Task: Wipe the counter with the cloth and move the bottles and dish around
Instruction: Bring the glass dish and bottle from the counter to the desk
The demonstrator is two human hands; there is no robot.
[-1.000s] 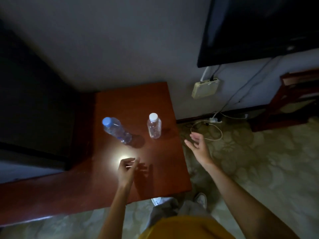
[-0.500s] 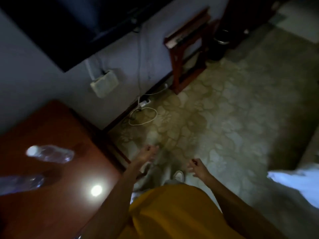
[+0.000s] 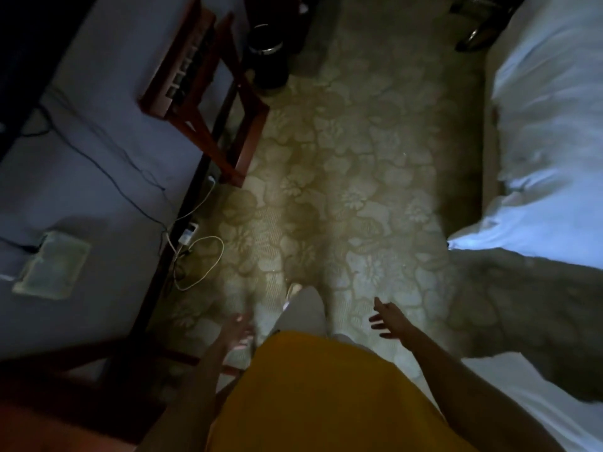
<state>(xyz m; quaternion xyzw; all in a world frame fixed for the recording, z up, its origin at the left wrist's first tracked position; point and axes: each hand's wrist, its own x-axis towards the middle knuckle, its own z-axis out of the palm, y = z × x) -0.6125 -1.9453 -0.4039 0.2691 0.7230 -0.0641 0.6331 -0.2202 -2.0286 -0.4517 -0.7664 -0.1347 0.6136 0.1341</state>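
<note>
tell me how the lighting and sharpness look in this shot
Head view: dim overall, the patterned carpet lit best, the wall and lower left corner in deep shadow; the left hand is motion-blurred, the right hand sharper; wide-angle bending tilts the wooden stand.

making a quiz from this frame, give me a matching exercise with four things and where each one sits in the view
Things:
1. wooden rack
2. white bedding
3. coiled white cable
4. dark bin

Places:
A. right side of the view
B. on the floor by the wall's base, left of centre
C. top centre, just right of the rack
D. upper left, against the wall

Pairs: 1-D, 2-A, 3-B, 4-C
</note>
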